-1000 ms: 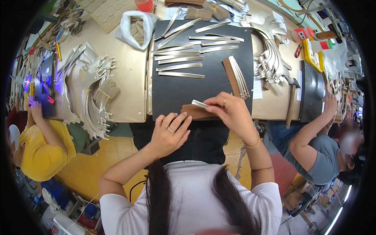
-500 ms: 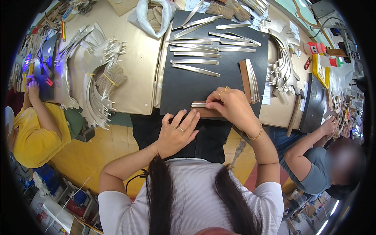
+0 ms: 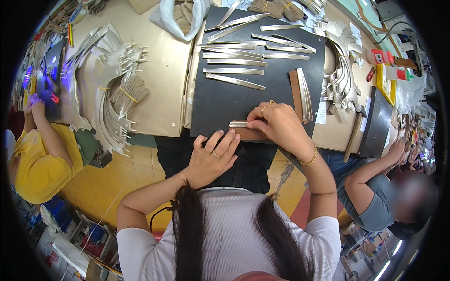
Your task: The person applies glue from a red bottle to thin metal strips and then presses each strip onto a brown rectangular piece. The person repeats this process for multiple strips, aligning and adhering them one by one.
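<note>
At the near edge of the black mat [image 3: 225, 105], my right hand [image 3: 283, 122] pinches a narrow silver strip [image 3: 238, 124] between thumb and fingers. The strip lies along the far edge of a flat brown bar [image 3: 255, 135], with its left end showing and the rest hidden under that hand. My left hand [image 3: 213, 157] is open, palm down, its fingers spread. Its fingertips rest at the left end of the brown bar, close to the strip.
Several silver strips [image 3: 236, 61] lie across the mat's far half; others rest by a second brown bar [image 3: 295, 93] at right. Bundled pale pieces [image 3: 105, 77] lie left, a hammer [image 3: 352, 140] right. A white bag [image 3: 166, 21] stands behind. People sit on both sides.
</note>
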Action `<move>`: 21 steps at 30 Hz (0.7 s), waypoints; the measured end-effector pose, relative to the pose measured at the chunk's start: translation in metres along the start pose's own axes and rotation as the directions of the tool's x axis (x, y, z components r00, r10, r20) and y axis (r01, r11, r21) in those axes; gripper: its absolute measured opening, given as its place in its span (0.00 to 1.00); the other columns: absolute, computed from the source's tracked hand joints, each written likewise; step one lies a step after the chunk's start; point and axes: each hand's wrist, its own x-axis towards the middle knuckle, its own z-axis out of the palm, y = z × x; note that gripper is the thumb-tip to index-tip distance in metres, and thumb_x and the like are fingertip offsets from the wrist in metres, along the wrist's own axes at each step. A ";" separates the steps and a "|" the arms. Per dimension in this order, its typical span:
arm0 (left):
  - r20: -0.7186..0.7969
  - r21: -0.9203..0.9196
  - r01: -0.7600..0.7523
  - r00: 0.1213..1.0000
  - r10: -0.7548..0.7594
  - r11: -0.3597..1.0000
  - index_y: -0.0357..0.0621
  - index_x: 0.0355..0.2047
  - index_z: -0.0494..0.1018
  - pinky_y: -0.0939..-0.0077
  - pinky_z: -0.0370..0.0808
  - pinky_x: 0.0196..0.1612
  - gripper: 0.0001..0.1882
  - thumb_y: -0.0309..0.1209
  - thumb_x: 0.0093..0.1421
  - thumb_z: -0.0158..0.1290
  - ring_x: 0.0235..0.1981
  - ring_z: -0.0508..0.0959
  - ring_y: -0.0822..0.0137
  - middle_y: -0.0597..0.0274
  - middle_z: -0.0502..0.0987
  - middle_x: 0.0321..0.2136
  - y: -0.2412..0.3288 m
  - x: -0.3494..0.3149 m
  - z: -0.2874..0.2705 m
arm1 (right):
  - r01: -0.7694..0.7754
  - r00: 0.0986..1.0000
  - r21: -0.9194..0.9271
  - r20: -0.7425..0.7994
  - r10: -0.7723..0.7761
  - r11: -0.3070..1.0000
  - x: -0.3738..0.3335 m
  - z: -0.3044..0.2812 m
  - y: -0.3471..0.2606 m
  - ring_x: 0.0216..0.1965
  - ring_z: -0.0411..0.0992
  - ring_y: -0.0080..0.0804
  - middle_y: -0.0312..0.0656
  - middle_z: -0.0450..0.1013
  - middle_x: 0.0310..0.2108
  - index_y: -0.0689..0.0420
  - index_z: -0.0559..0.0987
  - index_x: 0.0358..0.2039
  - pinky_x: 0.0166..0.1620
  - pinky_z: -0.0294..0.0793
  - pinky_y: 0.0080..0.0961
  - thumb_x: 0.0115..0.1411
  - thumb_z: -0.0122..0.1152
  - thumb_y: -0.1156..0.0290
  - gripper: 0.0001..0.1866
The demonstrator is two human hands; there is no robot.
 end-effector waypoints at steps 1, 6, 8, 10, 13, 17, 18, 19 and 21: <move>0.000 0.000 0.000 1.000 0.000 1.000 0.49 0.60 0.70 0.59 0.57 0.55 0.35 0.43 0.53 0.64 0.59 0.64 0.63 0.65 0.64 0.62 0.000 0.000 0.000 | 0.001 1.000 -0.001 0.003 -0.001 1.000 0.000 0.000 0.000 0.30 0.78 0.45 0.44 0.79 0.28 0.58 0.85 0.29 0.36 0.76 0.37 0.55 0.65 0.68 0.07; 0.006 -0.009 0.006 1.000 -0.006 1.000 0.48 0.59 0.70 0.59 0.57 0.55 0.35 0.43 0.52 0.65 0.58 0.64 0.63 0.64 0.63 0.64 0.000 0.003 -0.001 | -0.005 1.000 -0.001 0.015 0.005 1.000 0.001 -0.002 -0.001 0.29 0.78 0.45 0.44 0.79 0.28 0.58 0.84 0.29 0.36 0.76 0.36 0.55 0.66 0.68 0.07; 0.006 -0.027 0.012 1.000 -0.012 1.000 0.47 0.59 0.71 0.59 0.58 0.54 0.35 0.42 0.52 0.65 0.58 0.64 0.63 0.63 0.63 0.65 0.000 0.005 -0.002 | -0.016 1.000 -0.006 0.025 0.016 1.000 0.002 -0.001 -0.001 0.29 0.77 0.44 0.44 0.78 0.28 0.59 0.83 0.29 0.36 0.75 0.35 0.55 0.67 0.69 0.06; 0.010 -0.019 0.010 1.000 -0.010 1.000 0.46 0.58 0.71 0.59 0.60 0.54 0.34 0.41 0.51 0.65 0.56 0.66 0.62 0.61 0.64 0.65 0.000 0.007 -0.005 | -0.016 1.000 0.005 0.023 0.016 1.000 0.002 -0.001 0.000 0.29 0.77 0.45 0.44 0.78 0.28 0.59 0.83 0.29 0.36 0.75 0.35 0.54 0.67 0.69 0.07; 0.040 -0.028 0.018 0.999 -0.017 0.999 0.44 0.56 0.72 0.59 0.64 0.53 0.33 0.39 0.51 0.65 0.55 0.69 0.59 0.57 0.67 0.63 0.002 0.012 -0.012 | -0.021 1.000 -0.006 -0.021 0.021 1.000 -0.003 -0.004 0.000 0.28 0.77 0.43 0.44 0.78 0.28 0.59 0.84 0.30 0.35 0.75 0.33 0.54 0.68 0.69 0.07; 0.030 -0.097 0.020 0.999 -0.017 0.995 0.39 0.54 0.73 0.56 0.68 0.58 0.31 0.36 0.50 0.65 0.57 0.72 0.53 0.50 0.70 0.60 0.003 0.020 -0.016 | -0.197 0.978 0.120 -0.045 0.204 0.973 -0.025 -0.022 0.006 0.29 0.78 0.43 0.46 0.79 0.26 0.59 0.84 0.31 0.36 0.76 0.36 0.54 0.68 0.68 0.09; 0.036 -0.105 0.009 0.999 -0.006 0.994 0.37 0.54 0.73 0.55 0.68 0.59 0.31 0.35 0.50 0.65 0.58 0.72 0.52 0.48 0.70 0.60 0.003 0.022 -0.016 | -0.277 0.958 0.163 -0.033 0.286 0.947 -0.030 -0.024 0.008 0.26 0.78 0.38 0.47 0.79 0.25 0.62 0.83 0.32 0.33 0.76 0.30 0.54 0.70 0.69 0.09; 0.041 -0.115 -0.001 0.999 0.006 0.993 0.36 0.53 0.73 0.54 0.68 0.61 0.30 0.34 0.50 0.65 0.59 0.71 0.50 0.47 0.70 0.59 0.003 0.023 -0.017 | -0.322 0.941 0.211 -0.038 0.337 0.923 -0.035 -0.024 0.010 0.26 0.78 0.35 0.46 0.79 0.24 0.62 0.83 0.32 0.32 0.76 0.28 0.54 0.70 0.69 0.09; 0.056 -0.123 -0.010 0.998 0.017 0.992 0.34 0.52 0.73 0.53 0.68 0.63 0.30 0.33 0.50 0.65 0.60 0.71 0.49 0.44 0.70 0.58 0.003 0.024 -0.017 | -0.412 0.895 0.310 -0.040 0.445 0.857 -0.043 -0.021 0.015 0.24 0.78 0.29 0.45 0.79 0.23 0.63 0.83 0.31 0.31 0.75 0.23 0.56 0.70 0.70 0.09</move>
